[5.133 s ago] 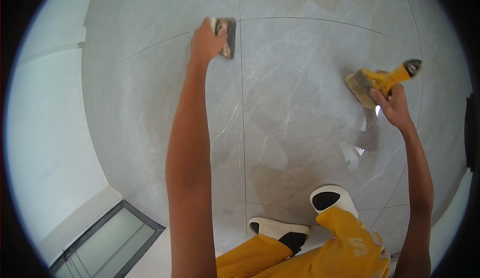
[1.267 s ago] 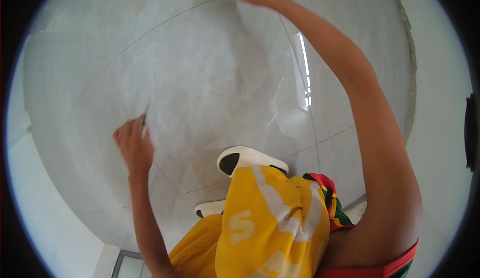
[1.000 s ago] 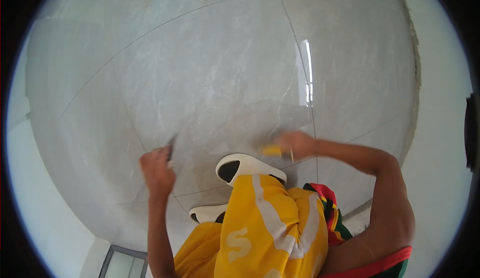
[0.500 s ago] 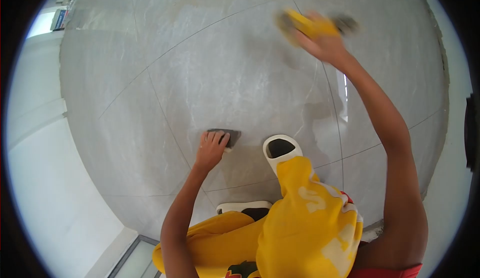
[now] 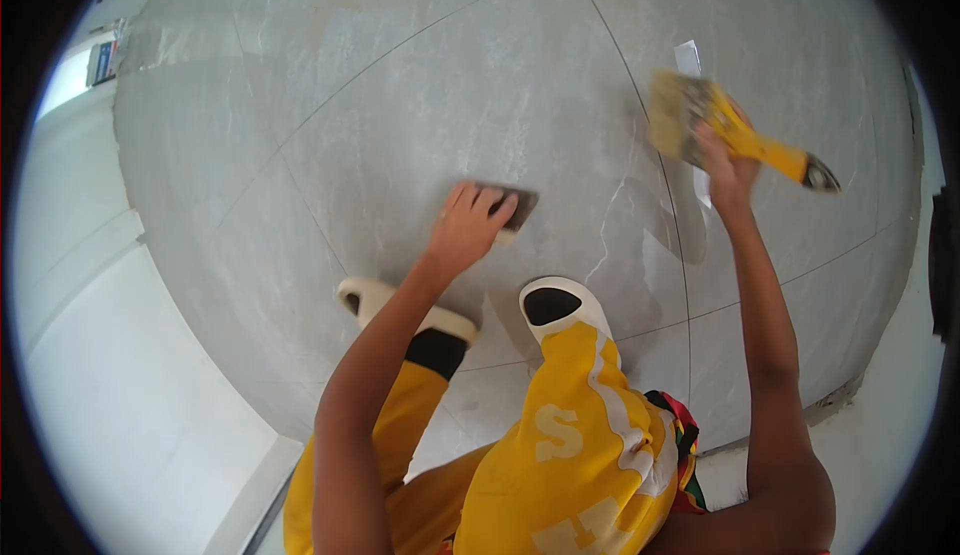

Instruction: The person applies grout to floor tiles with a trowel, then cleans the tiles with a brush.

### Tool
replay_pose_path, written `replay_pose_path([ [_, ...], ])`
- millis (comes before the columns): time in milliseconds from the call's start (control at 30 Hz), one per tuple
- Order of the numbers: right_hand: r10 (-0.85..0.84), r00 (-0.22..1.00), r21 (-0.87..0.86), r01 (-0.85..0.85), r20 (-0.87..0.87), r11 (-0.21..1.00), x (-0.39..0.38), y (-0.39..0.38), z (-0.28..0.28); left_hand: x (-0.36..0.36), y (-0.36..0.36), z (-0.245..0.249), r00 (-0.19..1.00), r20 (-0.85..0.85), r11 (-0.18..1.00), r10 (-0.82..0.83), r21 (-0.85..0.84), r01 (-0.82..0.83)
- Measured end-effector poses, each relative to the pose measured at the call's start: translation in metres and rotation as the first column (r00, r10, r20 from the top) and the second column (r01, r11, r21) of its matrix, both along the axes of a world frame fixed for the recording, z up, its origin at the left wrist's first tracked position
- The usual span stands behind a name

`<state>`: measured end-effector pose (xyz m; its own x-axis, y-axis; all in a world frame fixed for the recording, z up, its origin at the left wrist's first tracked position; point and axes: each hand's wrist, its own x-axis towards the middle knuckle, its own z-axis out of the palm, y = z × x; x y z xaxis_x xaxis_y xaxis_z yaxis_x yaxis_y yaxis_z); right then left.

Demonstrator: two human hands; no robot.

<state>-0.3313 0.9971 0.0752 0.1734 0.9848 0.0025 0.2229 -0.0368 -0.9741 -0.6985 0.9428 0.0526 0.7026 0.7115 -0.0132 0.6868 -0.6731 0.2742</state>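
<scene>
My left hand (image 5: pixel 470 223) is wrapped over a small dark pad (image 5: pixel 520 207) with a pale lower edge, down on the grey tile floor (image 5: pixel 440 105). Up on the right, my right hand (image 5: pixel 728 160) grips a yellow-handled scraper (image 5: pixel 745 140) by the part near its head. Its broad, flat head points left and is blurred by motion, while the dark tip of the handle points right. The scraper is over the floor, and its shadow falls below and to the left of it.
Thin dark joints run between the large tiles. My feet, in white slides (image 5: pixel 570 300), are on the floor below my hands. A white wall (image 5: pixel 130 355) curves along the left, with another pale wall (image 5: pixel 900 305) at the right. A bright reflection lies beside the scraper.
My right hand has swung down and to the right with the scraper. My left hand has moved up and to the right with the dark pad. My left foot has shifted left and up.
</scene>
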Motion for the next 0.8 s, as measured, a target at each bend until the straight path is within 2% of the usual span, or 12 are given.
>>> replay_pose_path([
  [167, 0.093, 0.989, 0.159, -0.111, 0.118, 0.981, -0.036, 0.044, 0.038, 0.050, 0.100, -0.001, 0.998, -0.064, 0.995, 0.001, 0.099, 0.006],
  [233, 0.060, 0.993, 0.126, -0.072, 0.097, 0.989, -0.020, 0.028, 0.056, 0.013, 0.047, -0.009, 0.969, -0.246, 1.000, -0.023, 0.008, 0.026],
  [267, 0.018, 0.998, 0.088, -0.024, 0.061, 0.996, 0.002, 0.013, 0.062, -0.010, 0.009, -0.012, 0.975, -0.203, 0.994, -0.091, 0.046, 0.102],
  [300, -0.044, 0.999, 0.003, 0.044, 0.016, 0.999, 0.025, -0.005, 0.060, -0.020, -0.022, -0.006, 0.977, -0.179, 0.994, -0.112, -0.023, 0.109],
  [367, -0.184, 0.983, -0.110, 0.181, -0.024, 0.977, 0.059, -0.048, 0.047, -0.012, -0.029, 0.004, 0.985, -0.123, 0.992, -0.123, -0.022, 0.121],
  [467, -0.335, 0.942, -0.126, 0.330, -0.022, 0.935, 0.058, -0.103, 0.029, 0.025, 0.030, -0.016, 0.985, -0.097, 0.989, -0.146, 0.015, 0.148],
  [533, -0.253, 0.952, -0.388, 0.302, 0.172, 0.871, 0.041, -0.142, 0.026, 0.073, 0.106, -0.029, 0.995, -0.062, 0.979, -0.083, 0.182, 0.093],
  [567, -0.183, 0.944, -0.323, 0.270, 0.274, 0.907, 0.032, -0.164, 0.021, 0.103, 0.146, -0.024, 0.999, -0.002, 0.966, -0.043, 0.256, 0.043],
  [600, -0.121, 0.918, -0.255, 0.229, 0.378, 0.939, 0.022, -0.186, 0.018, 0.125, 0.180, -0.020, 0.996, -0.079, 0.958, -0.050, 0.278, 0.070],
  [667, -0.152, 0.909, -0.311, 0.284, 0.388, 0.907, 0.028, -0.250, 0.024, 0.155, 0.228, -0.009, 0.973, -0.230, 0.945, -0.009, 0.316, 0.083],
  [733, -0.333, 0.821, -0.307, 0.501, 0.463, 0.809, 0.041, -0.313, 0.038, 0.163, 0.259, 0.013, 0.969, -0.231, 0.932, 0.092, 0.363, -0.001],
  [800, -0.421, 0.795, -0.423, 0.595, 0.437, 0.684, 0.044, -0.371, 0.043, 0.146, 0.271, 0.040, 0.991, 0.102, 0.906, 0.084, 0.407, -0.119],
])
